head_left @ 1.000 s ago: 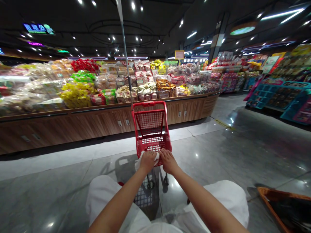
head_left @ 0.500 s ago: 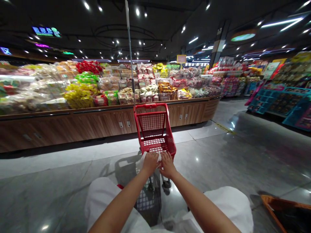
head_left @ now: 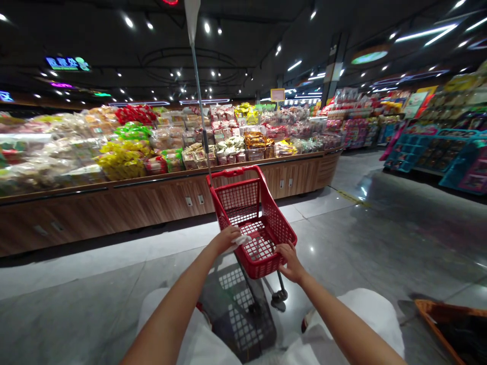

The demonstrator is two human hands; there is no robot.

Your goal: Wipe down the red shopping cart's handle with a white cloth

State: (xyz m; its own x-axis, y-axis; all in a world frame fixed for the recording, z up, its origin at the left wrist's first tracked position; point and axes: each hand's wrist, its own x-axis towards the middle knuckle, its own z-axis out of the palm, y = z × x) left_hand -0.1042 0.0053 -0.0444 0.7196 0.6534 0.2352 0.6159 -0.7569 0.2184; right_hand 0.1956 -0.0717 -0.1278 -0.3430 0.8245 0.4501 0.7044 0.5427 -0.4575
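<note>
A small red plastic shopping cart (head_left: 254, 215) with a tall grey pole stands in front of me on the shop floor, its basket turned to the left. My left hand (head_left: 227, 238) rests on the basket's near left rim and holds a white crumpled cloth (head_left: 240, 240) against it. My right hand (head_left: 288, 260) grips the basket's near right corner. The basket looks empty. My white trousers show at the bottom.
A long wooden display counter (head_left: 152, 195) piled with bagged snacks runs across the left and middle. Blue and pink racks (head_left: 437, 154) stand at the right. An orange basket (head_left: 449, 324) sits at the lower right. Grey glossy floor tiles (head_left: 380, 238) spread to the right.
The cart has swung round to the left and come nearer. My hands, close together on its near rim before, are now spread apart on its two near corners.
</note>
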